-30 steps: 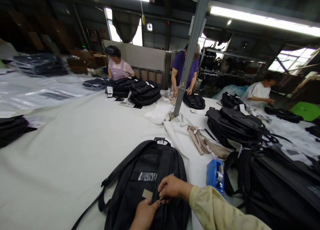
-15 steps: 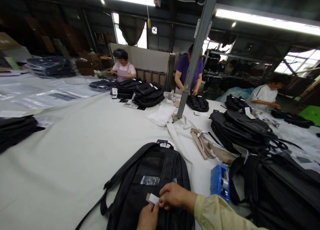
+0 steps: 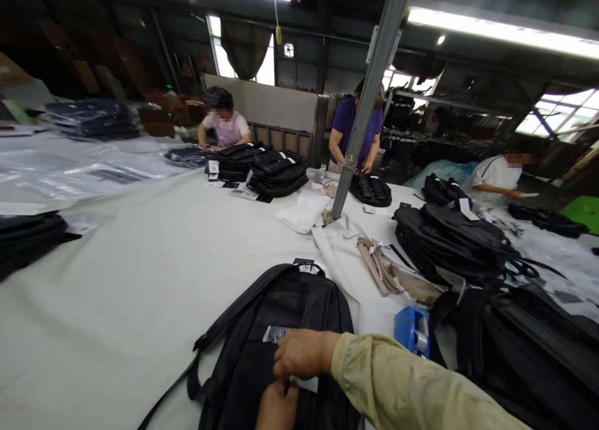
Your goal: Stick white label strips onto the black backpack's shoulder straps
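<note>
At the counter's (image 3: 140, 280) left edge you have a low stack of dark bags (image 3: 28, 239), and beyond it, toward the far left corner, clear plastic sleeves (image 3: 70, 180) lie spread flat. Near the near edge, in front of you, the black backpack (image 3: 281, 336) lies flat with its straps up and its top handle pointing away from you; one strap trails off toward the near left. Your left hand (image 3: 277, 408) comes up from the near edge and rests on the backpack, fingers curled against a small pale tag (image 3: 306, 383); whether it pinches the tag cannot be told. Your right hand (image 3: 302, 354), in a yellowish sleeve, lies just above the left one, knuckles up and fingers bent down onto the same tag, touching the backpack below a shiny label (image 3: 277, 334). Just right of the backpack a blue tape dispenser (image 3: 412, 330) stands near the near edge, with beige strips (image 3: 388, 271) beyond it. A metal post (image 3: 365, 105) rises from the middle of the counter. At the far edge two people work beside stacked backpacks (image 3: 276, 173). Toward the right edge more black backpacks (image 3: 458, 239) are piled, and a third person sits past them.
</note>
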A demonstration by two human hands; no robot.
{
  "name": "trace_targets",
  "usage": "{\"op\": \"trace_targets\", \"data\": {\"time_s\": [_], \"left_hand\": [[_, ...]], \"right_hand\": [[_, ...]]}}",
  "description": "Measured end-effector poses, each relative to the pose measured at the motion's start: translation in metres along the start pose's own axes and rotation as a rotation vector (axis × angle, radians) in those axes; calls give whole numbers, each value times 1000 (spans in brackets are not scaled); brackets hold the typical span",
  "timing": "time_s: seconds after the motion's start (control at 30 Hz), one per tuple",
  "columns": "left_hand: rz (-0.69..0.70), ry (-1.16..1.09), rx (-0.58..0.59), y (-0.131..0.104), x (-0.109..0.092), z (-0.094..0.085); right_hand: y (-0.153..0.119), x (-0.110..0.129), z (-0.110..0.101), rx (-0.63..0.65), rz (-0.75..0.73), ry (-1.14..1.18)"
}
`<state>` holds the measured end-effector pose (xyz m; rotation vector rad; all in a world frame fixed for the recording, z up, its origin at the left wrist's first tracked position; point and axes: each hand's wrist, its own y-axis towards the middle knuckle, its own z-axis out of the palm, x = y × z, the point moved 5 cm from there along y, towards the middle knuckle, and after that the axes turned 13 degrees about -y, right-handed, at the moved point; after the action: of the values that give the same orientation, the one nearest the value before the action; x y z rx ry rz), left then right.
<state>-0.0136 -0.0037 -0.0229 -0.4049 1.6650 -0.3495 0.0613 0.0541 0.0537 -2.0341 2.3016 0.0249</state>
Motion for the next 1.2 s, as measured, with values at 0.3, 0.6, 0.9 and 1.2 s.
{"op": "trace_targets", "data": {"time_s": [0.3,0.6,0.9,1.2], "left_hand": [[36,-73,112,1,0,-4],[-108,-161,173,4,4,2],[-2,47,150,10,-1,1],[-71,-21,183,11,-10,1]], "right_hand": [[-63,41,37,-199,431,137],[-76,49,56,-438,961,553],[-60,32,46,-177,881,457],[-110,54,46,-376,1563,601]]}}
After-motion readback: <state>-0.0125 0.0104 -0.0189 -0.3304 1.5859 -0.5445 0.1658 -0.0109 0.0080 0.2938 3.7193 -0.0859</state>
